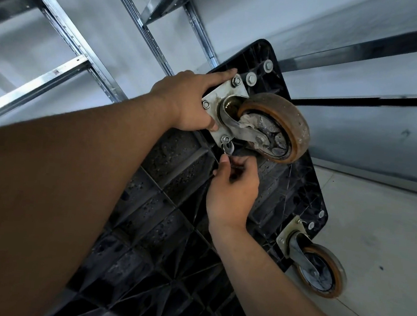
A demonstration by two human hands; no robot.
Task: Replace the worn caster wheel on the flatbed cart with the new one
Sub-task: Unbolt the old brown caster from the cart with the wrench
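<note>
Early stage: the worn brown-tyred steel caster wheel (273, 128), centre frame, is judged still bolted to the upturned black plastic flatbed cart (168, 204). Its grey mounting plate (223, 95) is pressed by the flat left hand (187, 100). A small metal spanner (227, 148) is pinched by the right hand (232, 190) at the lowest nut.

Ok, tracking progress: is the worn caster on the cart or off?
On: its plate sits against the cart underside, nuts visible at three corners.

The worn caster wheel (278, 128) overhangs its mounting plate (222, 101) on the right, crowding the nuts (237, 80) there. The cart's ribbed underside (163, 204) below lies open; shelving uprights (85, 54) stand close at left.
</note>
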